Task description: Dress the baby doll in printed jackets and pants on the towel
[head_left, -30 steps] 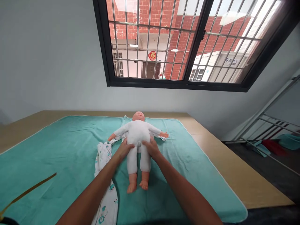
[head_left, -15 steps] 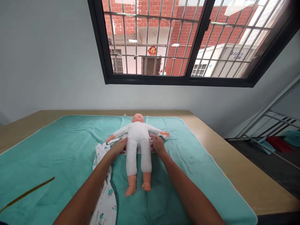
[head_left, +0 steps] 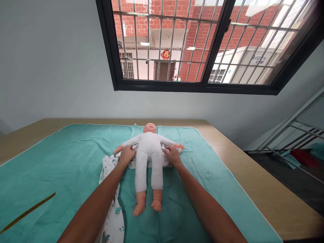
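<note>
A baby doll (head_left: 149, 145) in a white body lies on its back, head toward the wall and arms spread. White printed baby clothing (head_left: 132, 165) is spread beneath its torso and arms, mostly hidden by the doll. At the doll's hip on the left, my left hand (head_left: 127, 155) is closed on the edge of this clothing. My right hand (head_left: 173, 156) pinches the clothing on the opposite side, just below the doll's outstretched arm. Another white printed garment (head_left: 116, 216) lies lengthwise under my left forearm, partly covered by it.
A teal cloth (head_left: 76, 162) covers most of the wooden table (head_left: 253, 179). On the left lies a thin brown strip (head_left: 29, 211). A barred window (head_left: 162, 86) is in the wall behind, and a metal bed frame (head_left: 280, 133) stands at the right.
My left hand has moved slightly up and outward from the doll's side, and my right hand slightly outward. More of the white clothing shows beside the hips. The doll stays on its back.
</note>
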Motion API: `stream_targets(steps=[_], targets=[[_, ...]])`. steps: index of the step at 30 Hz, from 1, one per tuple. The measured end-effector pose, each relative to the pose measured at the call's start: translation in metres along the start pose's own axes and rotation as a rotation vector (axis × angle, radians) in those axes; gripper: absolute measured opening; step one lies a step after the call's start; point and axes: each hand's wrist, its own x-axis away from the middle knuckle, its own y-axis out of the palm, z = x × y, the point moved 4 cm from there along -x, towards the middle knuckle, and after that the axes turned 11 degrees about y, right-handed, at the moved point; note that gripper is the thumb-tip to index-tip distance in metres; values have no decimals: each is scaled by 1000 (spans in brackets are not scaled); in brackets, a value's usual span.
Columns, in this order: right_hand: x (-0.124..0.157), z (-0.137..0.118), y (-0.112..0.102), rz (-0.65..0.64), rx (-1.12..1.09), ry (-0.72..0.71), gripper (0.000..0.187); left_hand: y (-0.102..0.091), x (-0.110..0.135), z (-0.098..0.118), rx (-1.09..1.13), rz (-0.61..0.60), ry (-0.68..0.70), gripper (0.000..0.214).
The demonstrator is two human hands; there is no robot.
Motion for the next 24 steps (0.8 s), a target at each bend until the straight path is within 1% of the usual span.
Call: stream_targets(steps=[1, 3, 4, 6, 8, 9, 10, 12, 13, 15, 17, 18, 20, 22, 23, 24], targets=[[0, 2, -2, -10, 2, -3, 20, -2, 0, -1, -14, -2, -14, 27], [-1, 2, -9, -4, 8, 8, 24, -8, -1, 1, -39, 10, -10, 29], [-3, 0, -14, 24, 11, 14, 26, -11, -1, 3, -54, 28, 9, 30], [-9, -6, -26, 133, 42, 4, 28, -21, -4, 10, -89, 97, 64, 31], [-19, -13, -37, 210, 140, -19, 37, -32, -9, 18, -122, 173, 122, 39], [-25, -14, -40, 207, 200, -26, 42, -36, -13, 24, -131, 197, 151, 43], [-32, -14, -41, 171, 254, -28, 45, -39, -16, 30, -132, 212, 184, 44], [-45, -9, -42, 38, 316, -23, 45, -40, -23, 49, -121, 221, 276, 45], [-50, -6, -41, -24, 327, -26, 43, -38, -24, 62, -115, 216, 338, 45], [-59, -1, -43, -99, 335, -33, 37, -27, -24, 96, -112, 171, 482, 42], [-66, -1, -47, -118, 340, -39, 33, -11, -23, 132, -122, 96, 608, 35], [-69, -4, -51, -114, 341, -46, 33, -3, -23, 149, -130, 73, 650, 36], [-74, -16, -59, -102, 346, -84, 32, 7, -28, 177, -144, 67, 704, 51], [-75, -33, -70, -84, 350, -147, 29, 14, -41, 194, -148, 57, 745, 68], [-73, -41, -76, -69, 351, -182, 28, 16, -49, 198, -146, 36, 761, 73], [-69, -48, -81, -48, 350, -214, 28, 18, -57, 200, -141, 6, 771, 72]])
